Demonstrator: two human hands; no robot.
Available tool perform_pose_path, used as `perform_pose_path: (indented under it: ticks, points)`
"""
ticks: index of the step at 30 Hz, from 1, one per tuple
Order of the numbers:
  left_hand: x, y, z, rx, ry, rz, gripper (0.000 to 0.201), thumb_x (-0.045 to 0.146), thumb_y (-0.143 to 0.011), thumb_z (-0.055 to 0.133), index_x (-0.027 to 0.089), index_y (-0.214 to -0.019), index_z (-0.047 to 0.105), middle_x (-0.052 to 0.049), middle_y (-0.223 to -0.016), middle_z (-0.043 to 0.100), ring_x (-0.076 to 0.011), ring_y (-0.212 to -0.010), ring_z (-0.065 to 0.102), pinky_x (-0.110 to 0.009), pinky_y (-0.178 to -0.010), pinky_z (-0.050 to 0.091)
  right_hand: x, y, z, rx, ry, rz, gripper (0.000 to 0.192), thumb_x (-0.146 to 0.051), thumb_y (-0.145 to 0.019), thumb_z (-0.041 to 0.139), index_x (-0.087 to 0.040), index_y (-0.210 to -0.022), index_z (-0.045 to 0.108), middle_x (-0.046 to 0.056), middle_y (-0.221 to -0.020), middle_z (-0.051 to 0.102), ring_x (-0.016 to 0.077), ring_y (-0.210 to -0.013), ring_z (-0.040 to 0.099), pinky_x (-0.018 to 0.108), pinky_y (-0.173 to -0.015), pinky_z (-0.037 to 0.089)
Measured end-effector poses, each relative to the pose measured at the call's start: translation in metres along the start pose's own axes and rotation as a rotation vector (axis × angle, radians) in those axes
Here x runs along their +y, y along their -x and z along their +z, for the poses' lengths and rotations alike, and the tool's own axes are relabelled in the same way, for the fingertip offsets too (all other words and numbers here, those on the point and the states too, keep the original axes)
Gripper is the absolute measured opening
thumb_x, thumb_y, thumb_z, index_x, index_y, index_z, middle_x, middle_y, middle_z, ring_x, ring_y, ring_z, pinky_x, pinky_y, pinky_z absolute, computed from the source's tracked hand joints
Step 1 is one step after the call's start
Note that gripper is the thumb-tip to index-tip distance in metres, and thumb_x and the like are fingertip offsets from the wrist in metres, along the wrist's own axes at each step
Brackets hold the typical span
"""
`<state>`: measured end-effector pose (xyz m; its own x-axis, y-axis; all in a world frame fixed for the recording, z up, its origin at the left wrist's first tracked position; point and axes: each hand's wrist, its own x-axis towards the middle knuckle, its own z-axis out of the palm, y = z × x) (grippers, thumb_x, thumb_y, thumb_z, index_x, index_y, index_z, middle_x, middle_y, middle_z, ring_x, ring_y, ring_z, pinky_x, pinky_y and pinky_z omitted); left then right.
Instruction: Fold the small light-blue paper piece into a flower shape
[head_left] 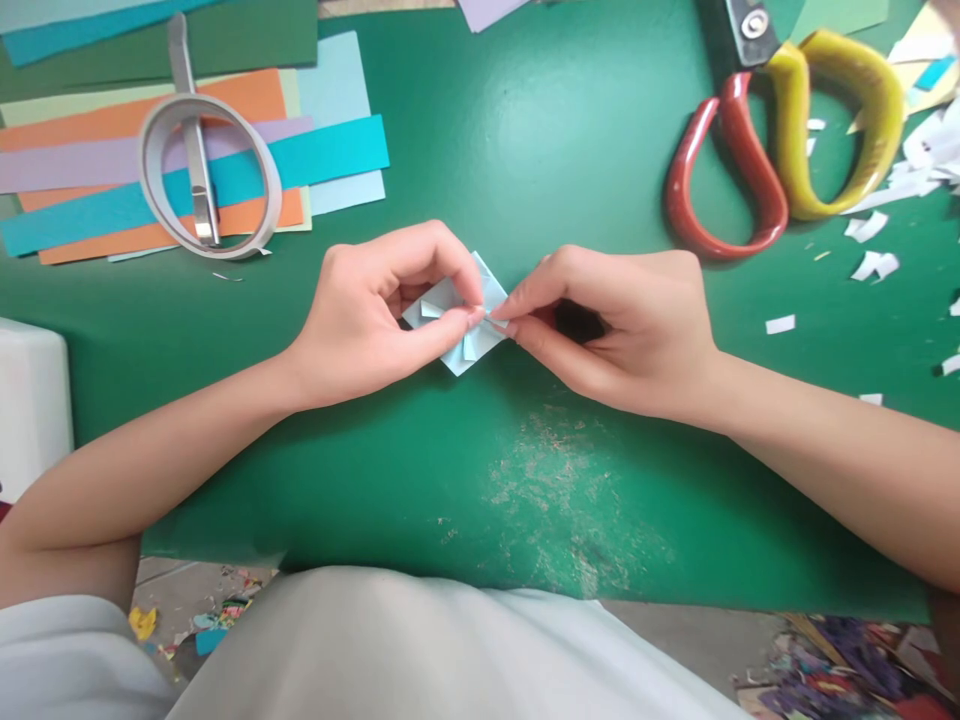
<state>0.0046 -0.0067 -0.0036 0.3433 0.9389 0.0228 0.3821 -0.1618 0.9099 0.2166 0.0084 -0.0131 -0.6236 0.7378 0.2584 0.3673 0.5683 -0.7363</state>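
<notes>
A small light-blue folded paper (459, 358) is held above the green table, turned like a diamond, with narrow raised flaps near its middle. My left hand (390, 310) comes from the left and pinches the paper's centre between thumb and forefinger. From the right, my right hand (615, 325) grips the paper's right side with thumb and fingertip. The two sets of fingertips are close together, hiding part of the folds between them.
Scissors (757, 150) with red and yellow handles lie at upper right, beside white paper scraps (870, 228). Upper left holds coloured paper strips (330, 150), a tape roll (150, 190) and a metal strip (196, 180). A white object (34, 400) stands at the left edge.
</notes>
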Motion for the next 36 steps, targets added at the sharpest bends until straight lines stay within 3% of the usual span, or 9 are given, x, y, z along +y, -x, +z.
perform_pose_path:
  ticks: [6, 17, 21, 24, 27, 31, 36]
  points:
    - [-0.0016, 0.0, -0.0018, -0.017, -0.002, -0.004, 0.015, 0.035, -0.084, 0.069, 0.02, -0.083, 0.066, -0.002, -0.081, 0.067, -0.0139, -0.07, 0.066, -0.027, -0.057, 0.056, -0.0002, -0.0004, -0.0014, 0.01, 0.002, -0.112, 0.016, -0.008, -0.088, 0.056, -0.02, -0.077, 0.055, -0.004, -0.068, 0.061, 0.0073, -0.059, 0.053, 0.022, -0.053, 0.041]
    - [0.0008, 0.0001, 0.0002, -0.024, 0.027, -0.009, 0.013, 0.03, -0.083, 0.07, 0.017, -0.081, 0.066, -0.001, -0.08, 0.066, -0.0121, -0.071, 0.066, -0.024, -0.059, 0.056, -0.0002, -0.0012, -0.0005, -0.062, 0.044, -0.107, 0.024, -0.018, -0.097, 0.047, -0.022, -0.074, 0.051, -0.003, -0.065, 0.053, 0.0077, -0.064, 0.055, 0.023, -0.056, 0.045]
    - [0.0016, 0.0011, 0.0012, -0.008, 0.014, 0.0, 0.012, 0.027, -0.083, 0.07, 0.016, -0.08, 0.065, 0.0, -0.079, 0.066, -0.0112, -0.07, 0.066, -0.023, -0.06, 0.054, -0.0021, 0.0007, -0.0004, -0.03, 0.064, -0.119, 0.016, -0.013, -0.095, 0.046, -0.021, -0.082, 0.052, -0.004, -0.071, 0.057, 0.0059, -0.064, 0.055, 0.021, -0.057, 0.046]
    - [0.0013, 0.0023, 0.0022, 0.016, -0.02, 0.023, 0.012, 0.027, -0.082, 0.07, 0.017, -0.078, 0.065, 0.001, -0.077, 0.066, -0.0109, -0.069, 0.066, -0.022, -0.059, 0.053, -0.0043, 0.0015, -0.0003, -0.005, 0.018, -0.087, 0.004, -0.023, -0.095, 0.049, -0.021, -0.093, 0.049, -0.003, -0.08, 0.058, 0.005, -0.063, 0.054, 0.02, -0.057, 0.049]
    - [0.0008, 0.004, 0.0035, 0.033, -0.067, 0.043, 0.01, 0.027, -0.083, 0.068, 0.019, -0.077, 0.066, 0.001, -0.076, 0.067, -0.0109, -0.069, 0.065, -0.022, -0.058, 0.052, -0.0068, 0.0009, 0.0009, 0.011, -0.007, -0.047, 0.017, -0.031, -0.092, 0.055, -0.02, -0.098, 0.044, -0.002, -0.081, 0.055, 0.0045, -0.062, 0.051, 0.019, -0.055, 0.048]
    - [0.0009, 0.0058, 0.0046, 0.043, -0.117, 0.059, 0.009, 0.027, -0.084, 0.067, 0.02, -0.078, 0.066, 0.002, -0.074, 0.067, -0.0103, -0.065, 0.064, -0.022, -0.054, 0.048, -0.0082, -0.0014, 0.0032, -0.001, 0.106, 0.003, 0.016, -0.033, -0.096, 0.051, -0.02, -0.089, 0.046, -0.001, -0.078, 0.055, 0.0078, -0.068, 0.055, 0.023, -0.061, 0.049]
    - [0.0016, 0.0059, 0.0043, 0.053, -0.148, 0.1, 0.008, 0.026, -0.084, 0.067, 0.021, -0.077, 0.066, 0.003, -0.075, 0.068, -0.0086, -0.062, 0.061, -0.021, -0.051, 0.044, -0.0041, -0.0029, 0.0031, -0.06, 0.125, -0.025, 0.027, -0.033, -0.1, 0.042, -0.019, -0.078, 0.049, 0.001, -0.074, 0.053, 0.0106, -0.073, 0.057, 0.027, -0.062, 0.046]
